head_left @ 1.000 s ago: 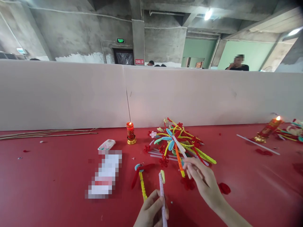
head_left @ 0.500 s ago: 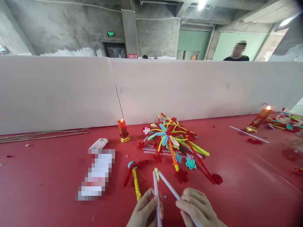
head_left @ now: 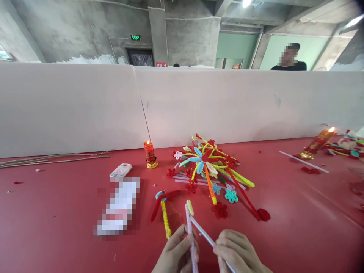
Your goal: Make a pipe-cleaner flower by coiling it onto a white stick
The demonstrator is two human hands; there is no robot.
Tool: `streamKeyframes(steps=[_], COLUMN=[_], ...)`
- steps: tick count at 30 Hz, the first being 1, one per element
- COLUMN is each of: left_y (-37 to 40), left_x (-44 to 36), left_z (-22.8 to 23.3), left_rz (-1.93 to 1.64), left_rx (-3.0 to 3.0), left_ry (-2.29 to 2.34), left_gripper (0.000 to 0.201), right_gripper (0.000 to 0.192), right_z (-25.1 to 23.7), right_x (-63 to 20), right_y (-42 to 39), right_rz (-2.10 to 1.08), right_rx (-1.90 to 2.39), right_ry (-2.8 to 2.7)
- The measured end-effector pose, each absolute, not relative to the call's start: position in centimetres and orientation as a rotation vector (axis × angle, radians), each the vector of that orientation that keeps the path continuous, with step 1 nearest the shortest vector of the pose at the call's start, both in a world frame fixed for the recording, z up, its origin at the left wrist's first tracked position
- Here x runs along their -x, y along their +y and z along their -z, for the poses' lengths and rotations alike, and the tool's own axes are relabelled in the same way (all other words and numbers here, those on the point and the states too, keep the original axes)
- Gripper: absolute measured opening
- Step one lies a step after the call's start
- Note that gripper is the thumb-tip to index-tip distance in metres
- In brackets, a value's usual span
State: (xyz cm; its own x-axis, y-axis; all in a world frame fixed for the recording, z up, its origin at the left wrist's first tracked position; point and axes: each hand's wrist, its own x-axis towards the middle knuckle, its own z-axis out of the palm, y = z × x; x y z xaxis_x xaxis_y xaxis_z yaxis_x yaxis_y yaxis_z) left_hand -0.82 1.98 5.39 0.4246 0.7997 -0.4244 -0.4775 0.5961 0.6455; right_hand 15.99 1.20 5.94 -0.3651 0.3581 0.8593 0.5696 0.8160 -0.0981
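Observation:
My left hand (head_left: 176, 252) pinches a pale pink pipe cleaner (head_left: 190, 227) that stands upright, with a small yellow-green loop (head_left: 190, 207) at its top. My right hand (head_left: 237, 253) grips a thin white stick (head_left: 202, 232) that slants up and left until its tip meets the pink pipe cleaner near the top. Both hands sit at the bottom edge of the view over the red table (head_left: 57, 227). Beyond them lies a heap of coloured pipe-cleaner flowers (head_left: 209, 167).
A lit red candle (head_left: 149, 153) stands behind a small white packet (head_left: 121, 170) and a blurred flat item (head_left: 119, 206). A red and yellow pipe-cleaner piece (head_left: 163, 212) lies left of my hands. Thin sticks (head_left: 54, 159) lie at far left. A white partition (head_left: 199, 106) backs the table; a second candle (head_left: 317, 144) burns at right.
My right hand pulled a white stick out of the flower heap and drew it back toward me, bringing its tip against the pink pipe cleaner that my left hand keeps holding.

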Motion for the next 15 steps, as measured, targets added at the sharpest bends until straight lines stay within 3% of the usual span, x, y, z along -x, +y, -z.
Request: streamKeyframes(steps=[15], left_y=[2.0], left_x=[0.9], left_z=[-4.1], left_rz=[-0.827], left_rx=[-0.481], left_ry=[0.651], left_gripper=[0.034], right_gripper=[0.023], right_z=[-6.2], right_x=[-15.5], right_y=[1.2], right_rz=[0.466], right_rx=[0.731], right_ry=[-2.129])
